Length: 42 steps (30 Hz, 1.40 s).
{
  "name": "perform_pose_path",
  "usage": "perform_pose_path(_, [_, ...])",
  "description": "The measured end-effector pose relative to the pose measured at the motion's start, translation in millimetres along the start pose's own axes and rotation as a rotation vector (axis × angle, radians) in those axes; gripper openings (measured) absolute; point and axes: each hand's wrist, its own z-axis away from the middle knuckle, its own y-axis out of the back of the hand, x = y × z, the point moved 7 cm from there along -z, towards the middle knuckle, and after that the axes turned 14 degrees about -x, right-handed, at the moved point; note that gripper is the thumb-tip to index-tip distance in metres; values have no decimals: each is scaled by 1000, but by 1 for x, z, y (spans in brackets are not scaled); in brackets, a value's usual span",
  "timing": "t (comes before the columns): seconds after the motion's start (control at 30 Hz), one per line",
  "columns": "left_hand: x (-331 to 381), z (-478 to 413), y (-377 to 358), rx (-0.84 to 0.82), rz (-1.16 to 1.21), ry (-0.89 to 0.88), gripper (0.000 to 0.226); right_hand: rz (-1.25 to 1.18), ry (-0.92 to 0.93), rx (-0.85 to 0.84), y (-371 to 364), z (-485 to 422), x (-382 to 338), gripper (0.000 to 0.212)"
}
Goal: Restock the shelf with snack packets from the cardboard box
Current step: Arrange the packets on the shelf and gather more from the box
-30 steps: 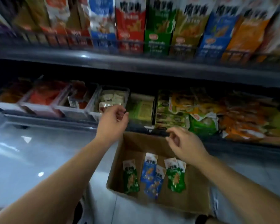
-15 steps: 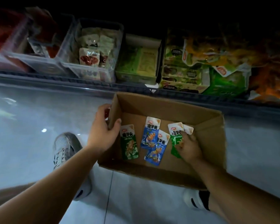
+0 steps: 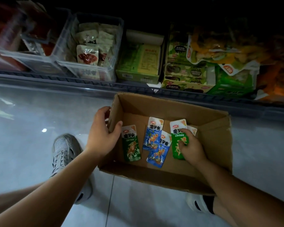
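Left hand [image 3: 103, 133] grips the left wall of the cardboard box [image 3: 216, 128], which sits on the floor at centre frame below the stocked shelf [image 3: 138, 86] running across the top. Right hand [image 3: 191, 146], inside the box, curls its fingers round a green snack packet [image 3: 175, 136]. Three more packets lie flat to its left. This looks like the pick-up step. Next, the packet needs lifting to the shelf.

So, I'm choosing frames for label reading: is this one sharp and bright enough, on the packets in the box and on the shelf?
Head view: the blue packets and green packets in the cardboard box are sharp and lit, print legible; head view again: the shelf is dim, fading to black at top, its red bins at upper left smeared; a small glare spot sits on the floor.
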Motion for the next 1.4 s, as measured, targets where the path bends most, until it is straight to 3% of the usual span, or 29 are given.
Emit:
perform_pose_path(0.1, [30, 9, 8, 103, -174, -168, 54, -110, 148, -21, 5, 21, -50, 48])
perform_pose_path(0.2, [58, 14, -1, 5, -128, -226, 39, -131, 308, -51, 4, 39, -106, 59])
perform_pose_path(0.27, [60, 13, -19, -174, 58, -92, 32, -204, 380, -94, -1, 51, -139, 65])
perform_pose_path(0.33, [58, 17, -37, -358, 430, 74, 25, -230, 435, -150, -9, 63, -166, 72])
perform_pose_path(0.43, [56, 20, -46, -418, 723, 141, 18, -253, 470, -217, -17, 72, -182, 85])
perform_pose_path(0.5, [49, 16, -40, -349, 726, 161, 13, -180, 446, -164, -13, 66, -173, 87])
perform_pose_path(0.57, [38, 11, -32, -270, 690, 174, 11, -8, 370, -102, -5, 49, -149, 73])
perform_pose_path(0.67, [27, 9, -26, -219, 641, 184, 14, 298, 102, -83, 6, 14, -77, 58])
perform_pose_path(0.77, [25, 10, -26, -211, 577, 164, 14, 453, -191, -124, 6, -10, 2, 67])
perform_pose_path(0.87, [22, 9, -28, -207, 545, 157, 15, 510, -336, -157, -5, -22, 42, 76])
perform_pose_path(1.07, [21, 5, -26, -170, 600, 166, 15, 438, -301, 38, -14, -34, 43, 77])
perform_pose_path(1.23, [20, 6, -27, -170, 590, 167, 15, 309, -260, 71, -18, -36, 48, 69])
perform_pose_path(1.4, [21, 8, -25, -161, 594, 151, 17, 131, -181, -2, -20, -28, 41, 67])
